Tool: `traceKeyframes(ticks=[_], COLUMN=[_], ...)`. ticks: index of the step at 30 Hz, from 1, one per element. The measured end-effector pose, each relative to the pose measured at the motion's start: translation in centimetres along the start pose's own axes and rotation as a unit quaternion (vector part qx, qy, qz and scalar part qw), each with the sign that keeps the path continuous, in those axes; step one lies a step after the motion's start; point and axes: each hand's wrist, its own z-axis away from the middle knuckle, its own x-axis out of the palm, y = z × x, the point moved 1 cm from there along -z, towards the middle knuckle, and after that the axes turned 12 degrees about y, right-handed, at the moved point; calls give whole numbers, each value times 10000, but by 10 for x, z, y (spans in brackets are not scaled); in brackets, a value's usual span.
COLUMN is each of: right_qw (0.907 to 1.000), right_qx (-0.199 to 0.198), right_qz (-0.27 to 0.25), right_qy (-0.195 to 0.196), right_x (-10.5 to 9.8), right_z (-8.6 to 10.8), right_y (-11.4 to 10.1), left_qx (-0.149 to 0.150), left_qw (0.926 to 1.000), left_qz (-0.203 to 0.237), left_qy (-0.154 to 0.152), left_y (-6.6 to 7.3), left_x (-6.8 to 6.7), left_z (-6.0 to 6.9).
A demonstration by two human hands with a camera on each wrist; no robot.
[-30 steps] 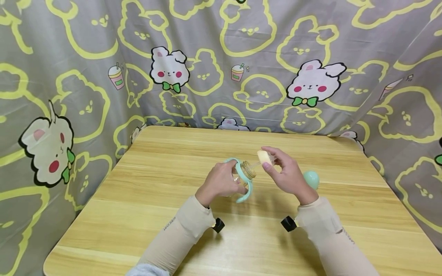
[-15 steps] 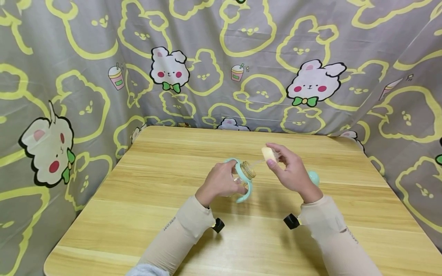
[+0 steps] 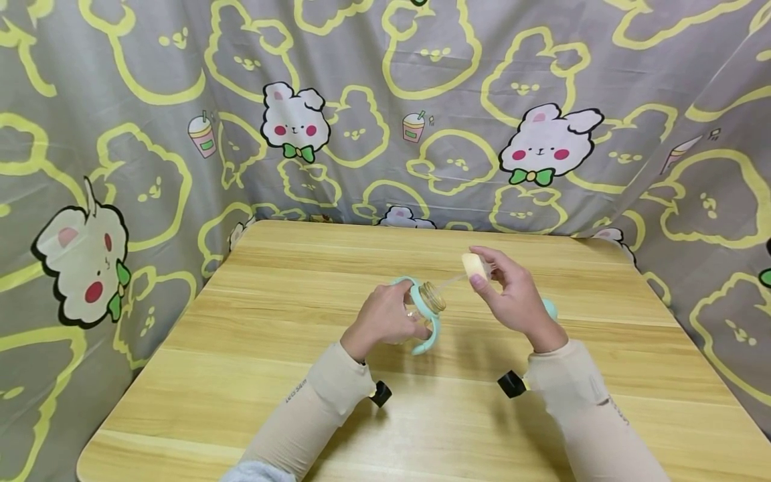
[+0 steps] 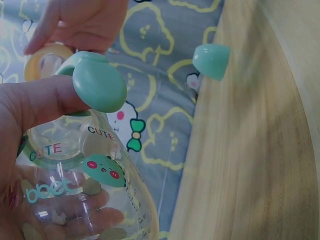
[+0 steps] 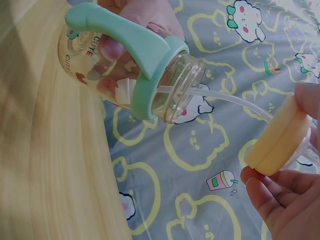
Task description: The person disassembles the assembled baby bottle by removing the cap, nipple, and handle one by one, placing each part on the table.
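Gripping a clear feeding bottle (image 4: 105, 167) round its body, the fingers of the left hand (image 3: 385, 313) are bent close about it; the bottle tilts over the surface (image 3: 181, 388), its open neck toward the other hand. The right hand (image 3: 508, 291) pinches a pale yellow screw collar (image 5: 280, 135) between thumb and fingers, apart from the neck. A translucent straw (image 5: 230, 97) runs from the collar through the bottle's mouth, its thicker white end (image 5: 124, 91) lying inside. Round the bottle sits a mint-green two-handled ring (image 5: 145, 55). Beyond the right hand, a mint-green domed cap (image 4: 211, 61) stands on the surface, partly hidden in the head view. Beige sleeves (image 3: 313, 395) cover the forearms; behind hangs a grey curtain (image 3: 361, 67) printed with yellow outlines and white rabbits.
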Motion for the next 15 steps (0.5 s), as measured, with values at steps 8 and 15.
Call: traceKeyframes(ticks=[8,15], right_qw=[9999,9997], right_qx=[-24,-29], right_qz=[-78,-175], right_qy=[72,148], right_x=[-1,-2], right_z=[0,-1], right_y=[2,3], left_qx=[-48,-44], left_qw=[10000,10000], left_qz=[65,4], left_qy=[-9,-42], left_y=[0,1], left_x=[-1,-1], left_z=[0,0])
